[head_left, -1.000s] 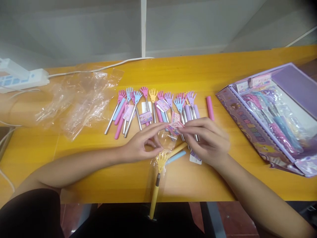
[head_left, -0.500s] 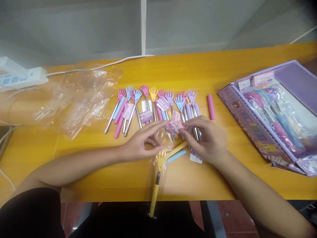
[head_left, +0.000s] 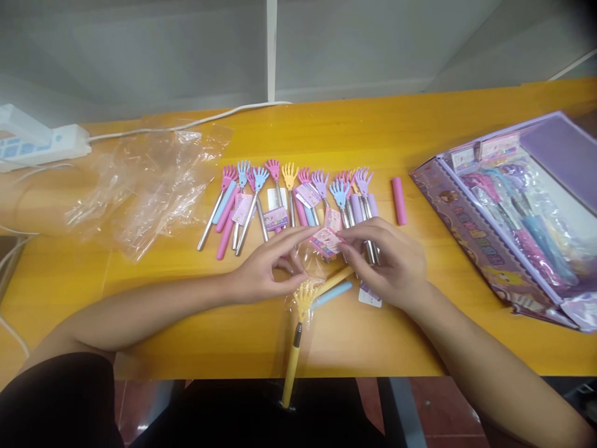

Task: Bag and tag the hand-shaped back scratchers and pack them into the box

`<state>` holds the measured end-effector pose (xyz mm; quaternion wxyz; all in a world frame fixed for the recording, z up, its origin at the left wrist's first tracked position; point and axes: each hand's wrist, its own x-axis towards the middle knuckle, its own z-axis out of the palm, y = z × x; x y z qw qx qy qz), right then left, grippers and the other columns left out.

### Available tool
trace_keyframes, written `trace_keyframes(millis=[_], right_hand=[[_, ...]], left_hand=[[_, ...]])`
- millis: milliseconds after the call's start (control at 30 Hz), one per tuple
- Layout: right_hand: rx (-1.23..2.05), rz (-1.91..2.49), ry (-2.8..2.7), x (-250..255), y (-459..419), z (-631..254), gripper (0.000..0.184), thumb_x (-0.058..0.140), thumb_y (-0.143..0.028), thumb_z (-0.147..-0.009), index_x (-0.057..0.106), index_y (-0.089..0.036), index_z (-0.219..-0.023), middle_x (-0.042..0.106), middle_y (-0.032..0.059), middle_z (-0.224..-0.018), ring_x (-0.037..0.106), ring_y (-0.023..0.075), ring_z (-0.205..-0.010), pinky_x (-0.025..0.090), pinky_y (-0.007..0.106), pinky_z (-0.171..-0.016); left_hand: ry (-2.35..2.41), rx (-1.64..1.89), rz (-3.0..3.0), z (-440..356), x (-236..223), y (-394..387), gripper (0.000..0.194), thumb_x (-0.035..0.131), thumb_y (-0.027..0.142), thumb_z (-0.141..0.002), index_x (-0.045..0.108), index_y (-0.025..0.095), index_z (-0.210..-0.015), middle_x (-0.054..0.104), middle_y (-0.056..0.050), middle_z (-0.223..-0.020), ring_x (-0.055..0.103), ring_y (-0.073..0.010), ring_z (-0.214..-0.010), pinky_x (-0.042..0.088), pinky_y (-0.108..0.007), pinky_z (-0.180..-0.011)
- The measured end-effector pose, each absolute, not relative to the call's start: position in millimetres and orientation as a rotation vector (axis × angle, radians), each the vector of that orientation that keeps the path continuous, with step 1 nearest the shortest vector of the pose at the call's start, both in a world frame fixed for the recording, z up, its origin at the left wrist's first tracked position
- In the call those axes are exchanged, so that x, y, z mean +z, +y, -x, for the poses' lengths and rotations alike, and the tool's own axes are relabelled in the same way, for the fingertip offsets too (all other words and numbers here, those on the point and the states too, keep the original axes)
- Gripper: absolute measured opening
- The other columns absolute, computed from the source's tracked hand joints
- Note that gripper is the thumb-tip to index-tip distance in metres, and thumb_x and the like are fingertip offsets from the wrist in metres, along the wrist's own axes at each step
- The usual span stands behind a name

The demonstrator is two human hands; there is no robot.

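My left hand [head_left: 273, 267] pinches the top of a clear plastic bag [head_left: 305, 330] between thumb and fingers. Inside that bag is a yellow back scratcher [head_left: 291, 367], its hand-shaped head up and its handle reaching down past the table's front edge. A small pink printed card [head_left: 324, 241] sits at the bag's mouth, pinched by the thumb and fingertips of my right hand [head_left: 392, 258]. Just behind my hands, several unwrapped back scratchers [head_left: 249, 218] in pink, blue, yellow and purple lie in a row with printed cards among them.
Crumpled clear bags [head_left: 158, 193] lie on the left, near a white power strip [head_left: 46, 143] and its cable. To the right stands an open purple display box [head_left: 489, 249] holding several wrapped scratchers. A loose pink handle [head_left: 398, 200] lies beside it.
The pink card has shifted slightly left and changed its tilt between my fingers. My left hand and the bagged yellow scratcher stay almost where they were.
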<state>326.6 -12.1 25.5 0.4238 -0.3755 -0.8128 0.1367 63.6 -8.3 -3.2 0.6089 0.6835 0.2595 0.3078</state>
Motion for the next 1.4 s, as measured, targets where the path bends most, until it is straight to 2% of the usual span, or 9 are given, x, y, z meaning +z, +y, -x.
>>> trace_keyframes(millis=[367,733,1400], right_hand=[[0.34,0.906,-2.041,28.6,-14.5,-327.1,0.041,0.07,-0.001,-0.093,0.071,-0.023,-0.128,0.069,0.004,-0.088,0.063,0.0163,-0.069,0.052,0.032,-0.061],[0.331,0.853,-2.095,30.5,-18.7,-324.4,0.043,0.073,0.001,-0.091,0.071,-0.018,-0.128,0.073,0.0074,-0.096,0.066,0.0146,-0.071,0.055,0.029,-0.061],[0.51,0.901,-2.079,28.6,-14.8,-326.6,0.036,0.067,-0.006,-0.097,0.074,-0.026,-0.126,0.071,0.0057,-0.096,0.067,0.0167,-0.075,0.054,0.031,-0.063]], left_hand=[[0.595,0.704,-1.571,-64.5,-4.5,-9.4,0.084,0.07,0.015,-0.096,0.036,0.044,-0.167,0.044,-0.013,-0.162,0.074,-0.0127,-0.095,0.07,-0.034,-0.092],[0.609,0.687,-1.619,-67.0,0.7,-9.1,0.079,0.07,0.02,-0.098,0.038,0.043,-0.166,0.047,-0.011,-0.159,0.067,-0.0108,-0.091,0.069,-0.033,-0.09],[0.587,0.691,-1.601,-67.5,-0.4,-9.5,0.081,0.071,0.018,-0.097,0.038,0.042,-0.167,0.046,-0.012,-0.16,0.069,-0.0109,-0.092,0.069,-0.03,-0.088]])
